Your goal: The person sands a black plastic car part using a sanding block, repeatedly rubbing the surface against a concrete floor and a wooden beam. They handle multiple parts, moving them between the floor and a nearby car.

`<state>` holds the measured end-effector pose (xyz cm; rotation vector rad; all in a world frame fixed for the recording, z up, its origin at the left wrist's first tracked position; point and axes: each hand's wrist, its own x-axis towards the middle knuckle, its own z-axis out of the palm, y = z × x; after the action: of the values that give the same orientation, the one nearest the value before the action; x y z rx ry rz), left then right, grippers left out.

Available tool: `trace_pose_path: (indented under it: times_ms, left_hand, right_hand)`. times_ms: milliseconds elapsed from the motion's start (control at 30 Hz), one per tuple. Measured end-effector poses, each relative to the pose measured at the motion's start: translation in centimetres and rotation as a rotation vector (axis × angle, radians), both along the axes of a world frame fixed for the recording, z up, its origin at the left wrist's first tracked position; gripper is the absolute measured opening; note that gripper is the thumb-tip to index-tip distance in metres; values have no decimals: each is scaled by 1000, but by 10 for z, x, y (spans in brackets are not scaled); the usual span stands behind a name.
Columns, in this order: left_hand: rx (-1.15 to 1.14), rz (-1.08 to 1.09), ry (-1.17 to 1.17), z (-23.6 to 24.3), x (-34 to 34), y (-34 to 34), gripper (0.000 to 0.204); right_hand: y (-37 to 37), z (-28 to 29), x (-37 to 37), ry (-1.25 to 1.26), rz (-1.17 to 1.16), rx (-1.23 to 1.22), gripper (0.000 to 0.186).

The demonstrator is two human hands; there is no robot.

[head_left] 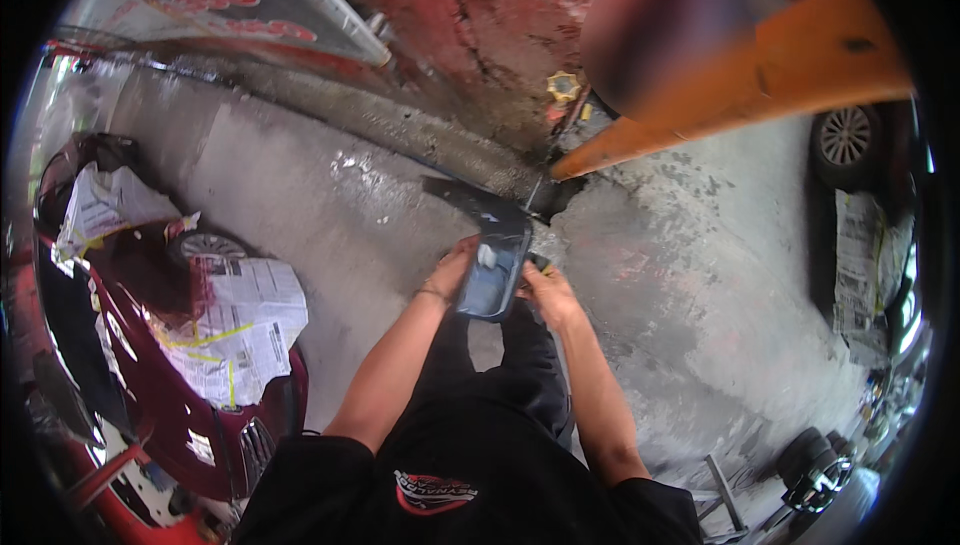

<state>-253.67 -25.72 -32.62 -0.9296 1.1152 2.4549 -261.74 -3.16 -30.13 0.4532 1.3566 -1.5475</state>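
In the head view I hold a dark rectangular object (493,270) with a glossy, reflective bluish face in front of my legs. My left hand (450,270) grips its left edge, fingers partly hidden behind it. My right hand (548,290) is closed at its right side, with a small dark and yellow item by the fingers that I cannot make out. A dark elongated shape (470,200) extends up-left behind the object; I cannot tell whether it is attached.
A maroon car (145,385) masked with newspaper stands at my left, another wheel (845,145) with masking at right. An orange post (720,95) rises ahead beside a wall (480,5) and concrete ledge (330,125). A metal stand (722,505) and tire pile (810,465) lie lower right.
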Motion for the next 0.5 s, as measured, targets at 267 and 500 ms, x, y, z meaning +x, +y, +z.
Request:
trace_pose_path:
  times_ms: [267,500]
  left_hand:
    - [131,-171,-3,-70,-58,30,27]
    - [-73,-359,-7,-172,-71,30,32]
  right_hand:
    - [11,-26,-4,-88,-304,-4,23]
    - [17,-126,-7,-1,-188,264,27]
